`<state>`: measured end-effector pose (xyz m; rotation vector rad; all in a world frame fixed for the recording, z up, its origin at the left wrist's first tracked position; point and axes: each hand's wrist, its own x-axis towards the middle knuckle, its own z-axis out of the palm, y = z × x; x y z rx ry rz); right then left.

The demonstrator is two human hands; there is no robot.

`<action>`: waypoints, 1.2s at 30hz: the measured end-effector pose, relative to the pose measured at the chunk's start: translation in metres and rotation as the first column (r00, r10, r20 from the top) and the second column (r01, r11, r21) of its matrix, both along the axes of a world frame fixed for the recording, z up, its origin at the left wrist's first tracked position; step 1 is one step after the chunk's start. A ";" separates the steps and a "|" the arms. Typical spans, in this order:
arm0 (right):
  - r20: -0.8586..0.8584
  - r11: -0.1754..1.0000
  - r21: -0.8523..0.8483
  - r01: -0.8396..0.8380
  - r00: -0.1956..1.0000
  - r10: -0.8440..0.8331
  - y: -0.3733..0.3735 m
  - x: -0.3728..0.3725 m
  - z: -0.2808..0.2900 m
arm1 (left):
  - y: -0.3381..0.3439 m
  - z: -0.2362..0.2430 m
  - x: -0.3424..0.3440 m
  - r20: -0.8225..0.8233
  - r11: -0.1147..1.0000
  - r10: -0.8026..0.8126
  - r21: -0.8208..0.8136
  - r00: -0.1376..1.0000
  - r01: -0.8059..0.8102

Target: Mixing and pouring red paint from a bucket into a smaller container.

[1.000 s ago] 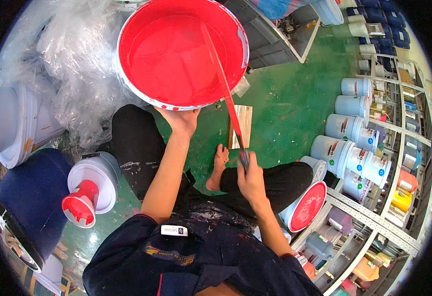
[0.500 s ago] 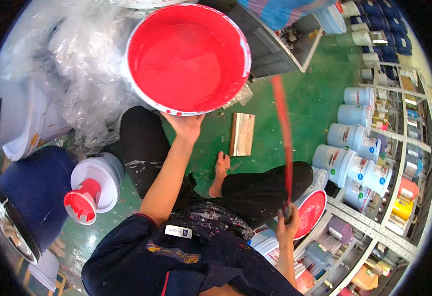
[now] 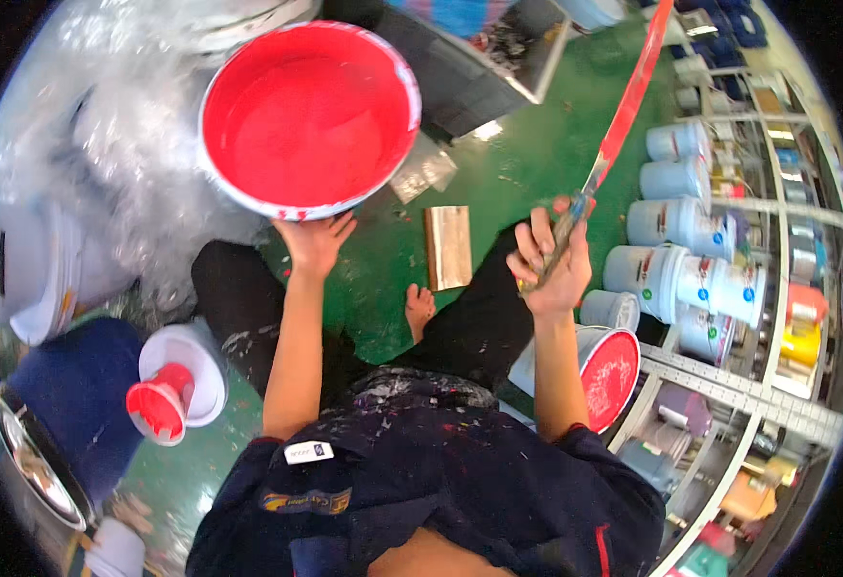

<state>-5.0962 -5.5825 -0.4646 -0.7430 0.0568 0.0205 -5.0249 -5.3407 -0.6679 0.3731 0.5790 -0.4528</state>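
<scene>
Resting on the green floor [image 3: 527, 173] at about 11 o'clock in the view, a white bucket of red paint [image 3: 308, 117] lies open, filled nearly to its rim. Left hand [image 3: 314, 242]: fingers spread and pressed against the bucket's near rim at 6 o'clock of the bucket, steadying it rather than closing round it. Right hand [image 3: 553, 266]: clenched round the handle of a long stirring stick [image 3: 621, 119] coated in red paint, which rises tilted toward 1 o'clock, well apart from the bucket. Between the two hands, a small wooden block [image 3: 448, 246] lies flat on the floor, just above a bare foot [image 3: 419, 310]. A red bucket lid [image 3: 610, 377] leans on edge at 4 o'clock of the right hand. Stacked white tubs [image 3: 676, 226] line the shelving at 3 o'clock. Crumpled clear plastic sheeting [image 3: 104, 163] lies at 9 o'clock of the bucket. A white lid bearing a red cup [image 3: 160, 402] sits at 8 o'clock, beside a dark blue drum [image 3: 65, 404].
</scene>
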 end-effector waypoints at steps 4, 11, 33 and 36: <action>0.115 0.997 0.013 0.079 0.990 -0.080 -0.019 0.016 0.007 | 0.003 0.008 0.001 0.034 0.998 -0.058 -0.004 0.998 0.058; 0.034 0.939 -0.242 0.244 0.969 -0.243 -0.045 0.011 -0.029 | 0.004 0.010 -0.001 0.070 0.996 -0.084 0.012 0.994 0.083; -0.043 0.831 -0.408 0.379 0.901 -0.432 -0.081 0.014 -0.057 | -0.001 -0.007 0.008 0.070 0.999 -0.052 0.014 0.996 0.051; -0.007 0.768 -0.328 0.551 0.811 -0.585 -0.088 0.006 -0.044 | -0.002 0.001 0.008 0.038 0.998 -0.066 0.027 0.997 0.065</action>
